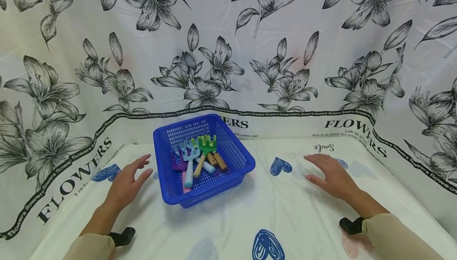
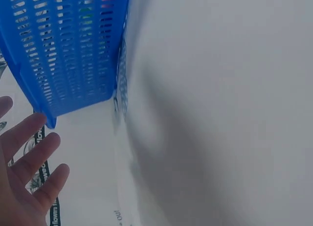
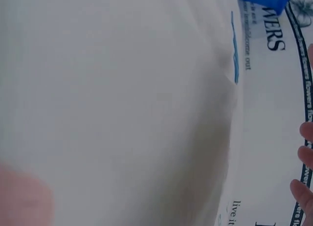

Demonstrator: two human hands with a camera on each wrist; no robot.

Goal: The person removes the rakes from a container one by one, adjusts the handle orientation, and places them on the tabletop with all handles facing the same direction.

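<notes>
A blue plastic basket (image 1: 214,190) with slotted walls stands on the white cloth, a little left of centre in the head view. Inside lie several small toy garden tools: a light blue hand fork (image 1: 190,161), a green fork with a wooden handle (image 1: 206,149), a purple fork (image 1: 179,165) with a pink handle, and others partly covered beneath. My left hand (image 1: 125,182) hovers just left of the basket, fingers apart and holding nothing. Over the cloth to the right, well away from the basket, my right hand (image 1: 333,176) is held with relaxed fingers and nothing in it.
White cloth printed with blue hearts (image 1: 268,245) covers the table. Behind it hangs a curtain (image 1: 285,77) with black lily drawings and lettering, which also runs down both sides. A black strap piece (image 1: 123,236) sits at each wrist.
</notes>
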